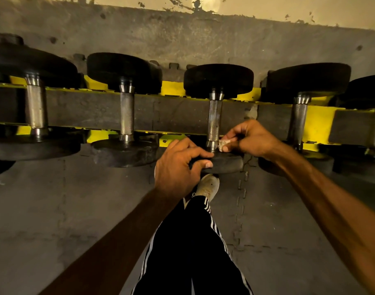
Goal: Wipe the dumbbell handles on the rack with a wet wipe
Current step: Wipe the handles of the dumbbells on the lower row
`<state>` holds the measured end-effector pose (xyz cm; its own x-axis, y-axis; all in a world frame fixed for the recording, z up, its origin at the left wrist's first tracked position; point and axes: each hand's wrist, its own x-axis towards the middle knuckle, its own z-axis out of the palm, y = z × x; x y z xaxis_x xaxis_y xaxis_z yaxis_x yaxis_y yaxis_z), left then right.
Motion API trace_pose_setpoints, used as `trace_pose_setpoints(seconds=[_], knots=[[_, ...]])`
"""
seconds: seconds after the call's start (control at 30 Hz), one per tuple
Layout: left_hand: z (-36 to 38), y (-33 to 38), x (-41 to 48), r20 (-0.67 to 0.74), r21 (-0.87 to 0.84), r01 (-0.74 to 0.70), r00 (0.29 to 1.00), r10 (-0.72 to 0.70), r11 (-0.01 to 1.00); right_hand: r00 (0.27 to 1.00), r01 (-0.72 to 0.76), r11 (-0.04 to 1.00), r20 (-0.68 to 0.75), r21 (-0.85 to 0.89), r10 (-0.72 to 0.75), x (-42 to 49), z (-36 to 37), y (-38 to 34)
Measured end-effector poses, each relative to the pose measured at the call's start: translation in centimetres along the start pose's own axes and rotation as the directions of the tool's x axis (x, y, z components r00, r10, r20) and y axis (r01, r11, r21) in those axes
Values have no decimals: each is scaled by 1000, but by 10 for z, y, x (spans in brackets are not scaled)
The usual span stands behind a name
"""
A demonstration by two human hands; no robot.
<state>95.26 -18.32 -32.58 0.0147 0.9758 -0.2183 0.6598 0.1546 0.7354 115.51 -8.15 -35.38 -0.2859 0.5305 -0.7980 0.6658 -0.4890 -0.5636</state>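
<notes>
Now our left hand (178, 165) grips the near plate (227, 161) of 1 dumbbell (218, 80), while our right hand (248, 138) pinches the wet wipe (221, 143) against its handle (214, 120).

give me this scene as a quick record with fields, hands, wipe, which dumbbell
rack: yellow, along the wall
dumbbell: third from the left, lying across the rack
left hand: grips the near plate of that dumbbell, thumb on its edge
right hand: pinches the wet wipe
wipe position: against the near end of the handle, by the collar
below: a shoe on the floor under the near plate
</notes>
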Motion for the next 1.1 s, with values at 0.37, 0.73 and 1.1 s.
trace_pose_setpoints(seconds=[0.37,0.73,1.1], knots=[[6,-1,-5,-129,-50,-25,991,18,998,856,430,139,354,-892,-377,15,31,-77],[5,-6,-4,-104,-98,-5,995,-5,995,845,525,135,496,-840,-199,-3,13,-86],[8,-10,-5,-114,-104,-24,993,12,994,907,382,890,-83,-250,-413,-2,-3,0]])
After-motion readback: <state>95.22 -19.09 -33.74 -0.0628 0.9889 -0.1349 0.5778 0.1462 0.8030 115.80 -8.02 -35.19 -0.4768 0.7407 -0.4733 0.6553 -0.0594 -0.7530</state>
